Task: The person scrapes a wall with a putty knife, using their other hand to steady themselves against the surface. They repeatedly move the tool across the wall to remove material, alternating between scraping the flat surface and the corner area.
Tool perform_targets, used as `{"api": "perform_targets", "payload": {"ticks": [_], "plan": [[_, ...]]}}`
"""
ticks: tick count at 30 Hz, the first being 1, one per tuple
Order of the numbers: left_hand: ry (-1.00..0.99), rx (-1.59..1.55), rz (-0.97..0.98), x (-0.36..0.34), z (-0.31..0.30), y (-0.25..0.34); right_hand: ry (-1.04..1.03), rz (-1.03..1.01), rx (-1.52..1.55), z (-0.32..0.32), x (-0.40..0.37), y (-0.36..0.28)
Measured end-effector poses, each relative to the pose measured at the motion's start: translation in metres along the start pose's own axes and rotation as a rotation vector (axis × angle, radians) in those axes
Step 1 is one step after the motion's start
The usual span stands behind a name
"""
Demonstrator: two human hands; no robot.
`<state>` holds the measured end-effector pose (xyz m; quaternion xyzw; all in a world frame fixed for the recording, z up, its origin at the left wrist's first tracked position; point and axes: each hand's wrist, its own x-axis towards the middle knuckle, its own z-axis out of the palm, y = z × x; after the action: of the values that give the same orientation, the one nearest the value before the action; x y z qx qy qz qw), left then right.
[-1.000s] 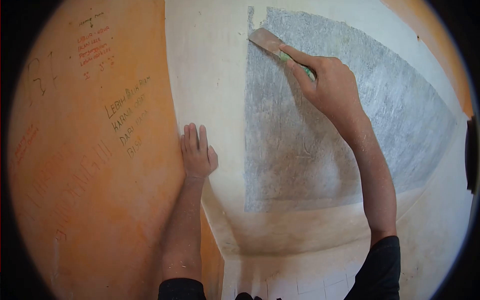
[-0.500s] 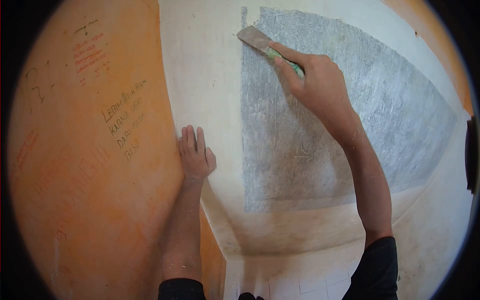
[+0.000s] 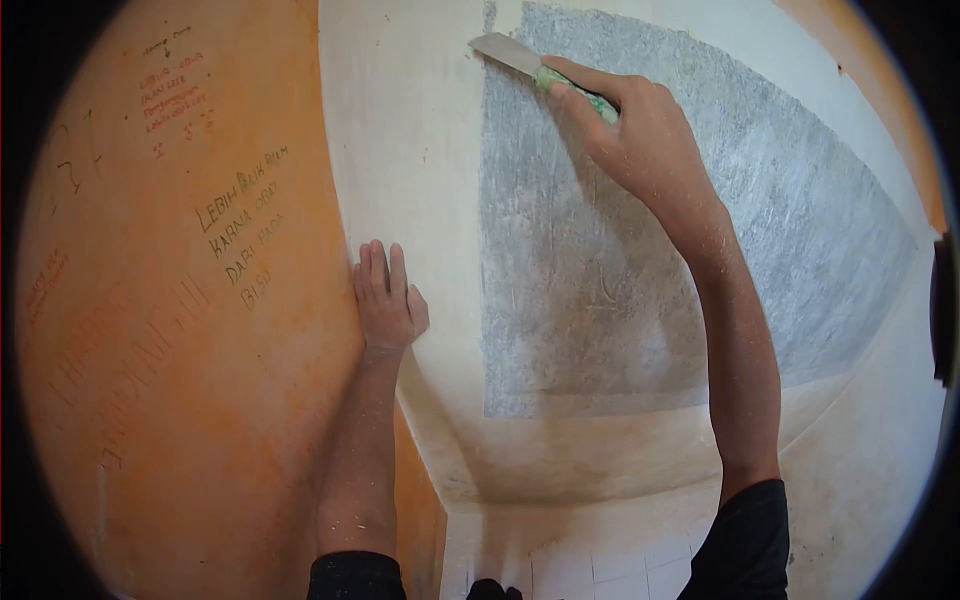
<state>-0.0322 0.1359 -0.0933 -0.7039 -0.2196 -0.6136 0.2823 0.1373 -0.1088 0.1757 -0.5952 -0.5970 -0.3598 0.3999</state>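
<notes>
My right hand (image 3: 640, 130) is closed around the green-and-white handle of a scraper (image 3: 508, 52). Its flat metal blade lies at the upper left edge of a rough grey patch (image 3: 590, 260) on the wall, overlapping the white-painted strip (image 3: 410, 130). Whether the blade edge presses on the surface cannot be made out exactly. Lower left, my left hand (image 3: 388, 305) lies flat with fingers stretched upward on the white strip, beside the border with the orange wall. It holds nothing.
The orange wall (image 3: 200, 360) on the left carries handwriting in black and red. Below the grey patch runs a white ledge (image 3: 580, 470), with pale floor tiles (image 3: 620, 575) at the bottom. A dark object (image 3: 942, 310) stands at the far right edge.
My right hand and the scraper have shifted slightly, with the blade tip a little higher and further left. My left hand stays on the wall; the view has moved slightly.
</notes>
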Motion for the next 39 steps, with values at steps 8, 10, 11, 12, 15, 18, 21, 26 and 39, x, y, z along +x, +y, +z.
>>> {"api": "perform_targets", "payload": {"ticks": [8,10,11,12,15,18,21,26,39], "plan": [[-0.010,-0.006,-0.012,-0.003,-0.002,0.003,-0.020,0.014,-0.004,0.007,0.001,-0.001],[0.008,0.014,-0.003,0.000,0.000,0.000,-0.049,0.031,-0.031,0.008,-0.004,0.001],[0.014,0.016,0.000,0.002,0.001,-0.001,-0.008,0.009,-0.042,0.015,-0.010,0.010],[0.015,0.013,0.002,0.001,0.001,-0.001,0.029,-0.017,-0.054,0.018,-0.012,0.012],[0.007,0.026,-0.009,-0.001,0.002,-0.001,0.100,-0.058,0.009,0.022,-0.001,0.010],[0.003,0.019,-0.001,-0.001,0.001,0.000,0.064,-0.008,-0.080,0.018,0.003,-0.007],[0.018,0.012,0.009,0.000,0.000,0.000,0.026,0.017,-0.179,0.008,-0.017,-0.011],[0.026,0.005,0.006,-0.001,0.001,0.000,0.110,-0.017,-0.363,0.022,-0.034,-0.004],[0.014,0.023,0.005,-0.004,0.001,0.001,0.161,0.011,-0.390,0.037,-0.024,-0.027]]}}
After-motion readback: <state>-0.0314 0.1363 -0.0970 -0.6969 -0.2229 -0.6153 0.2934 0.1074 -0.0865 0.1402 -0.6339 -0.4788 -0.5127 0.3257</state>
